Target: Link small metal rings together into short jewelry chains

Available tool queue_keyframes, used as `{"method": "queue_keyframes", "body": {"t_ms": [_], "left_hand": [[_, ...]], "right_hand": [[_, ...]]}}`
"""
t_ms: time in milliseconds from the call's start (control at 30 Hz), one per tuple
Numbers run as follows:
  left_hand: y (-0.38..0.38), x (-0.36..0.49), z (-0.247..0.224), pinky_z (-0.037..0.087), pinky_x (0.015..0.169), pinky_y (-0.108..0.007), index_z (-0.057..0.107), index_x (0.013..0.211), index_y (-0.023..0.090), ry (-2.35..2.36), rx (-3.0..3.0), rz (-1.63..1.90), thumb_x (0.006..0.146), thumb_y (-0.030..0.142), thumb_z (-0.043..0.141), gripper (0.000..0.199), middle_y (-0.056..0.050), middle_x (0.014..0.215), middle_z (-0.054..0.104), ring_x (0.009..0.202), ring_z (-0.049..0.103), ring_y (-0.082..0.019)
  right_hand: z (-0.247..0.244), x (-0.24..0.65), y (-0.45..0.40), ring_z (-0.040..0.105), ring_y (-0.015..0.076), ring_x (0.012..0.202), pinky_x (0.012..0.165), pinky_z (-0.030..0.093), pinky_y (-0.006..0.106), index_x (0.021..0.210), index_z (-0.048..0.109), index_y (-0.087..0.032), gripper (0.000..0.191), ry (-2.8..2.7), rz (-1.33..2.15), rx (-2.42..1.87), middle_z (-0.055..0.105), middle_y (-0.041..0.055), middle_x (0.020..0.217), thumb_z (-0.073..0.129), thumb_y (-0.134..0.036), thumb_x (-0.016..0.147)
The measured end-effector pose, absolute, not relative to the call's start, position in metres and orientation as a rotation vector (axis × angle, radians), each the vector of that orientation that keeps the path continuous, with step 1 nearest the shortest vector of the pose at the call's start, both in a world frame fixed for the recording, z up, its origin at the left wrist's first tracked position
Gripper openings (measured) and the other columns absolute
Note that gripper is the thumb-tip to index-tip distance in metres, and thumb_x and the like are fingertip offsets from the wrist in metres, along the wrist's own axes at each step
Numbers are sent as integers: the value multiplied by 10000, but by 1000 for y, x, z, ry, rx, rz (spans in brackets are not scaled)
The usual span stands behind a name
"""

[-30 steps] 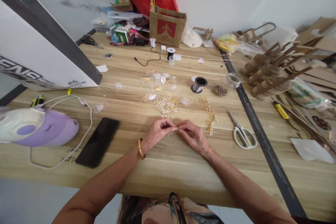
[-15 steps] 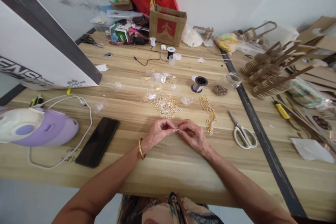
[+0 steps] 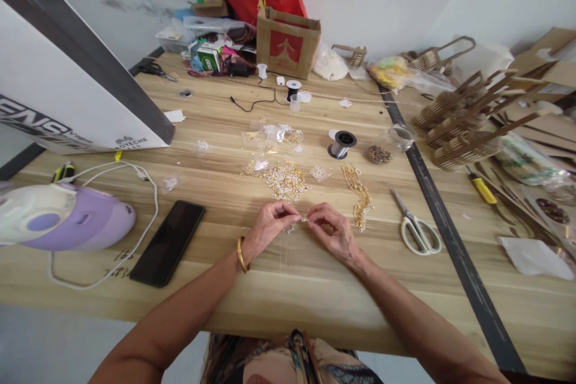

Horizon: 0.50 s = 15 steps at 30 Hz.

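Observation:
My left hand [image 3: 273,225] and my right hand [image 3: 332,230] meet fingertip to fingertip over the near part of the table, each closed in a pinch. Between them runs a small beaded strand [image 3: 304,219], pale and shiny, its exact make too small to tell. Part of it hangs below my left fingertips, with a thin clear thread trailing down. Just beyond my hands lies a loose pile of gold and white beads [image 3: 285,182]. To the right of my right hand rests a bunch of gold chains [image 3: 360,204].
White-handled scissors [image 3: 419,233] lie at the right, a black phone [image 3: 168,243] at the left beside a purple and white device [image 3: 81,218]. A wire spool [image 3: 342,144], a bead dish [image 3: 379,154] and small plastic bags [image 3: 281,133] stand farther back. Woven baskets [image 3: 463,144] crowd the right side.
My fingertips have drawn slightly apart, so more of the beaded strand shows between them. Everything else on the table stays in place.

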<state>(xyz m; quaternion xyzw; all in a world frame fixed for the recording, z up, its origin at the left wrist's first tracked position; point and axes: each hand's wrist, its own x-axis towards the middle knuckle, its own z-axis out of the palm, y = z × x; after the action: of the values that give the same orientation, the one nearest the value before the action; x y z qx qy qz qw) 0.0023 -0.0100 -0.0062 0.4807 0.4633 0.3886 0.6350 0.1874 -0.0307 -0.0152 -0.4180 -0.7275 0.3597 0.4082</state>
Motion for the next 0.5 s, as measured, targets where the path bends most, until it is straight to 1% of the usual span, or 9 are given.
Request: {"method": "queue_keyframes", "body": {"t_ms": [133, 300, 500], "left_hand": [[-10, 3, -5, 402, 583, -218, 639, 659, 122, 1050, 1121, 881, 646, 221, 734, 138, -1, 633, 609, 593, 508, -91], [-10, 3, -5, 406, 602, -217, 635, 656, 121, 1022, 1140, 873, 653, 206, 724, 123, 1, 634, 606, 602, 514, -91], [-10, 3, -10, 405, 582, -215, 629, 653, 125, 1029, 1215, 889, 669, 187, 710, 104, 2, 626, 600, 588, 519, -94]], "right_hand": [[-18, 188, -31, 602, 187, 826, 624, 532, 290, 853, 619, -195, 80, -1843, 926, -1046, 605, 88, 909, 576, -261, 864], [-17, 188, -31, 604, 186, 828, 652, 539, 303, 861, 623, -192, 65, -1864, 904, -1002, 607, 84, 900, 593, -249, 854], [-16, 189, -30, 605, 190, 831, 677, 532, 322, 909, 623, -198, 72, -1888, 868, -966, 613, 83, 913, 602, -227, 847]]}}
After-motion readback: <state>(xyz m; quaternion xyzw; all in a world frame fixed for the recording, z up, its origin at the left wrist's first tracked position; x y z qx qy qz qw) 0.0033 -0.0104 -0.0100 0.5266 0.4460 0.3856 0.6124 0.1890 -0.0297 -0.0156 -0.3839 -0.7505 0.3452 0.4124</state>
